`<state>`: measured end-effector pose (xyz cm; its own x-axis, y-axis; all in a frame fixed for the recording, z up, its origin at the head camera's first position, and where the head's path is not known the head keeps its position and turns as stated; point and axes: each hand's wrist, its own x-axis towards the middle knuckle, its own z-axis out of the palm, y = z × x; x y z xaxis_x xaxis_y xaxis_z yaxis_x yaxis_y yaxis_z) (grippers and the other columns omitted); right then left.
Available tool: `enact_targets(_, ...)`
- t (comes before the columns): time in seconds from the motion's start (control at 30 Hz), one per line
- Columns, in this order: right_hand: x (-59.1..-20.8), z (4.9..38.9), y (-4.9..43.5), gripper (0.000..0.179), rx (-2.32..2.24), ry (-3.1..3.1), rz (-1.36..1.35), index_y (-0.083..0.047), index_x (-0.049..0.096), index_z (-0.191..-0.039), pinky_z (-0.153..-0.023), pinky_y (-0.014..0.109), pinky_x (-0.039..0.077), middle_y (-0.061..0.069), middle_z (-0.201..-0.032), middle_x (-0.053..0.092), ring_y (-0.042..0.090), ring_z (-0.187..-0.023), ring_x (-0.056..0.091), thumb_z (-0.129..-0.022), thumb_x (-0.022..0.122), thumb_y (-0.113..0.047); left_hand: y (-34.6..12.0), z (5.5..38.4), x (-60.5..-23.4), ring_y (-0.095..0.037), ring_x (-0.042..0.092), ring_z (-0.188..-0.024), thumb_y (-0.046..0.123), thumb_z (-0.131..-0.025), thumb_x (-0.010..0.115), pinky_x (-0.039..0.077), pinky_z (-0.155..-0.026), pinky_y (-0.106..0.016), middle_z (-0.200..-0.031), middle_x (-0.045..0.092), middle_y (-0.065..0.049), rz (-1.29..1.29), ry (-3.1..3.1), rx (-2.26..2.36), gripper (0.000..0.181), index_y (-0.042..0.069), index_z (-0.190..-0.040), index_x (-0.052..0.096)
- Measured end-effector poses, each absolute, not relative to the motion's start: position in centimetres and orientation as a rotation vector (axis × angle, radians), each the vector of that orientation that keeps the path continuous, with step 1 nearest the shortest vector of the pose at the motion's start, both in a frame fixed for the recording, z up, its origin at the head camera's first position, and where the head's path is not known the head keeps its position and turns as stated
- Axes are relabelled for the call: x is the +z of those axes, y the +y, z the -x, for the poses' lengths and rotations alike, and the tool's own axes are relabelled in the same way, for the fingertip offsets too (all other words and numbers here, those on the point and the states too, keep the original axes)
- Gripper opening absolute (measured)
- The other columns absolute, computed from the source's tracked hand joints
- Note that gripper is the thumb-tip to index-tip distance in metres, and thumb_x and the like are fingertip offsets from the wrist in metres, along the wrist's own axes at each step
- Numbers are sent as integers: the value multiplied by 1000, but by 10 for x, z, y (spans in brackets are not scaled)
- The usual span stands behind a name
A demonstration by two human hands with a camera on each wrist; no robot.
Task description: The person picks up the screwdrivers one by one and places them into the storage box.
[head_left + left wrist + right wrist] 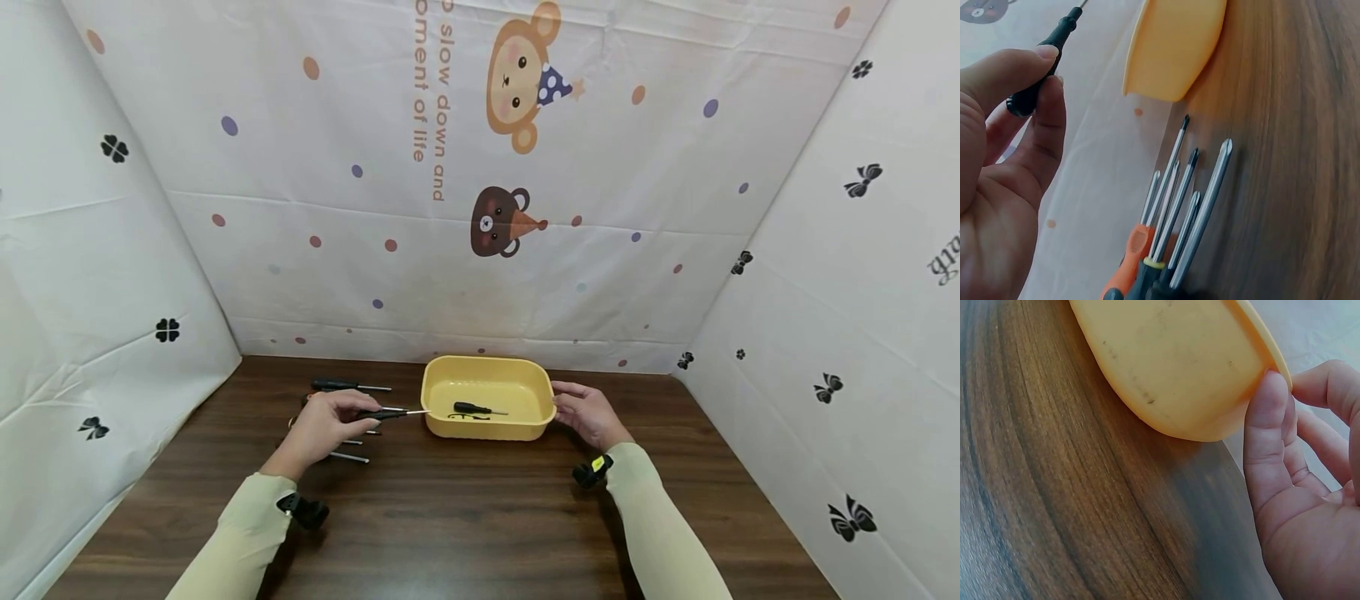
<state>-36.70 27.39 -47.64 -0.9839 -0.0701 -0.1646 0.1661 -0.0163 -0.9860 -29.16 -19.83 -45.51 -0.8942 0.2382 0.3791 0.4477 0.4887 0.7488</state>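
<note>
My left hand (pixel 327 423) pinches a small screwdriver by its black handle (pixel 1062 32) between thumb and fingers. Its thin shaft points right, and the tip overlaps the left rim of a yellow plastic bin (pixel 487 430) in the head view. Thumb and fingers of my right hand (pixel 588 414) pinch the bin's right rim, one digit inside and others outside in the right wrist view. Inside the bin lies another black-handled screwdriver (pixel 470 408), with thin dark marks or small pieces beside it.
Several screwdrivers lie side by side on the wooden table (pixel 420 508) under and around my left hand, one with an orange handle (pixel 1132 259). Behind them is a long black-handled screwdriver (pixel 335 384). A printed white cloth (pixel 375 275) walls the table at back and sides.
</note>
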Motion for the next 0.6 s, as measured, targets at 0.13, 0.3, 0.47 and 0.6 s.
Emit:
enact_targets(0.13, -476, 367, 274, 48, -2110, 2093, -108, 1, 59, -142, -78, 31, 63, 13, -115, 75, 14, -80, 72, -96, 69, -5, -195, 294, -455, -4, 68, -89, 22, -84, 86, 58, -74, -21, -108, 77, 0, 580, -2474, -1425, 18, 23, -101, 82)
enact_targets(0.3, -475, 367, 274, 47, -2103, 2094, -124, 1, 58, -142, -79, 31, 63, 17, -122, 73, 14, -81, 72, -96, 68, -4, -189, 297, -455, -4, 71, -94, 25, -83, 86, 61, -74, -24, -117, 75, -7, 578, -2418, -1552, 24, 17, -105, 82)
enact_targets(0.47, -475, 367, 274, 48, -2125, 2070, -116, 4, 57, -143, -77, 30, 63, 20, -124, 71, 15, -82, 73, -97, 66, -2, -182, 304, -456, -5, 71, -94, 25, -83, 87, 60, -73, -24, -115, 75, -7, 542, -2397, -1607, 25, 17, -106, 82)
enact_targets(0.6, -475, 367, 274, 49, -2135, 2058, -100, 5, 55, -144, -74, 28, 62, 20, -123, 72, 15, -82, 73, -96, 66, -2, -175, 307, -456, -9, 71, -94, 27, -83, 86, 60, -74, -24, -112, 76, -3, 552, -2390, -1598, 23, 20, -104, 82)
